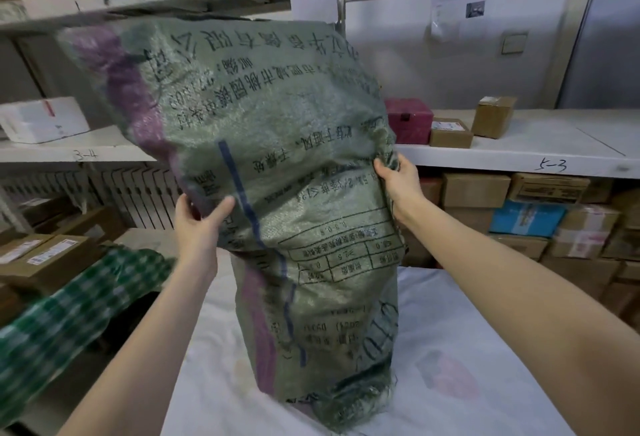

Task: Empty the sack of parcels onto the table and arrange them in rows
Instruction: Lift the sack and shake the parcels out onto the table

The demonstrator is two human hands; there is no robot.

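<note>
A large green woven sack with upside-down black print and a purple stripe stands lifted over the table, which is covered in white cloth. Its lower end rests on the cloth and its upper part bulges toward the shelves. My left hand grips the sack's left edge at mid height. My right hand pinches its right edge a little higher. The sack's contents are hidden, and no parcels lie on the table.
A green checked sack lies left of the table. Cardboard boxes sit at the left. Behind, shelves hold a pink box, small cartons and a white box. Stacked cartons fill the lower right shelf.
</note>
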